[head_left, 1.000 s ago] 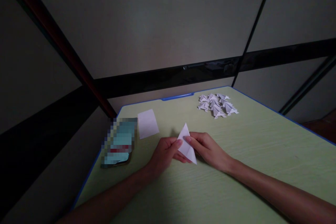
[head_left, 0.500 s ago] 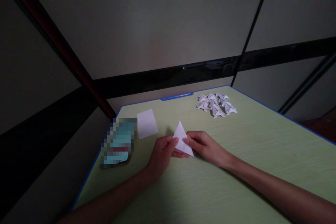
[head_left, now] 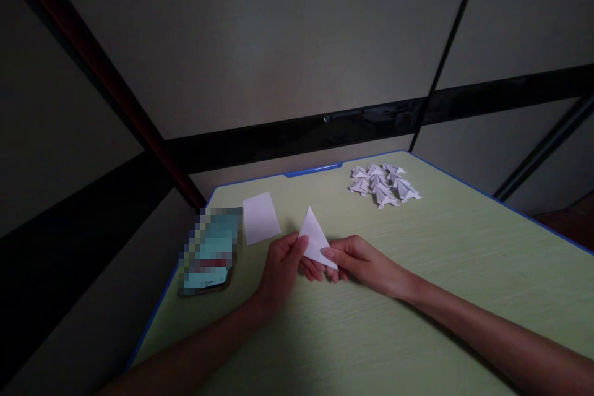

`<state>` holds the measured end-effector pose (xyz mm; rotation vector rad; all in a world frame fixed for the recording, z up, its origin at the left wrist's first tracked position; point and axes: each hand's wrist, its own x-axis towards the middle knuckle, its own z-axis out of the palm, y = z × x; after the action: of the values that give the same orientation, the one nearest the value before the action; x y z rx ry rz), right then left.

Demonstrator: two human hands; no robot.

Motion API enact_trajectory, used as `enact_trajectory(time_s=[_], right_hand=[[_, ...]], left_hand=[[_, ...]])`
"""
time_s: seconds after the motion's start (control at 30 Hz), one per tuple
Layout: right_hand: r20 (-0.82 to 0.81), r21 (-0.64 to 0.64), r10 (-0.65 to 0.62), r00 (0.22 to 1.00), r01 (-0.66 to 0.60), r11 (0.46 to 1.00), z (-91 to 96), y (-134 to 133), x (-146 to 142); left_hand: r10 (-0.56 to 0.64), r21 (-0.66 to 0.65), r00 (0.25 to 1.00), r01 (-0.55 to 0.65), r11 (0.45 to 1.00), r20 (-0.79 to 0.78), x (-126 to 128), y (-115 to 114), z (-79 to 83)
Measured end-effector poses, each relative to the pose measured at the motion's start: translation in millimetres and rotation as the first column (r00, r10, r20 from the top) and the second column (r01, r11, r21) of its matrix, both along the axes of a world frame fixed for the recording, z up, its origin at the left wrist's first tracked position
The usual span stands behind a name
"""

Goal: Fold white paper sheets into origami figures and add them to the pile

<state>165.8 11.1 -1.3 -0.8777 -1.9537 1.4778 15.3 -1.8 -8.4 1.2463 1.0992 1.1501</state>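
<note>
Both forearms come in from the bottom corners over a pale green table [head_left: 440, 272] with wood-like grain and a blue edge. Left hand [head_left: 279, 269] clamped on the folded paper [head_left: 314, 240], thumb on top near its left side, fingers curled underneath. Right hand [head_left: 364, 260] also clamped on it, thumb on top at the lower right corner, fingers below. Folded paper is a white triangle, tip pointing away from the person, held between the two hands over the middle of the table; hands near each other, some fingertips showing below the paper's lower edge. Can't tell if the hands rest on the table. Left of the left hand, near the table's left edge, lies a pixelated item [head_left: 211, 257], teal with a dark red band and a brownish lower rim; can't tell what it is. Just beside it, to the right, a flat white sheet [head_left: 261, 218] lies on the table, a bit farther off than the left hand. Farther back on the right, well apart from the hands, a cluster of small white paper figures [head_left: 381, 187] sits close together, some overlapping. At the far edge, a blue strip [head_left: 313, 170]. Behind the table, large grey panels [head_left: 288, 43] crossed by a glossy black band [head_left: 288, 136], with a dark red upright [head_left: 93, 43] slanting on the left.
</note>
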Motion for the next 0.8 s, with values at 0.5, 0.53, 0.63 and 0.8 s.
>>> enact_trajectory(time_s=[0.5,0.53,0.63,0.8], right_hand=[[0.102,0.118,-0.178,0.979,0.165,0.979,-0.7,-3.0,-2.4],[0.095,0.096,-0.159,0.983,0.150,0.984,-0.8,-2.8,-1.7],[0.050,0.027,-0.079,0.996,0.077,0.997,-0.2,-2.3,0.4],[-0.093,-0.039,-0.009,0.996,0.006,0.999,-2.7,-0.1,0.6]], left_hand=[[0.093,0.034,0.996,-0.093,0.995,-0.003,3.4,-2.5,5.4],[0.097,0.032,0.995,-0.097,0.995,-0.001,3.5,-2.5,5.5],[0.107,0.029,0.994,-0.107,0.994,-0.002,3.2,-1.8,5.6],[0.050,0.038,0.999,-0.050,0.998,-0.003,0.4,2.2,2.8]])
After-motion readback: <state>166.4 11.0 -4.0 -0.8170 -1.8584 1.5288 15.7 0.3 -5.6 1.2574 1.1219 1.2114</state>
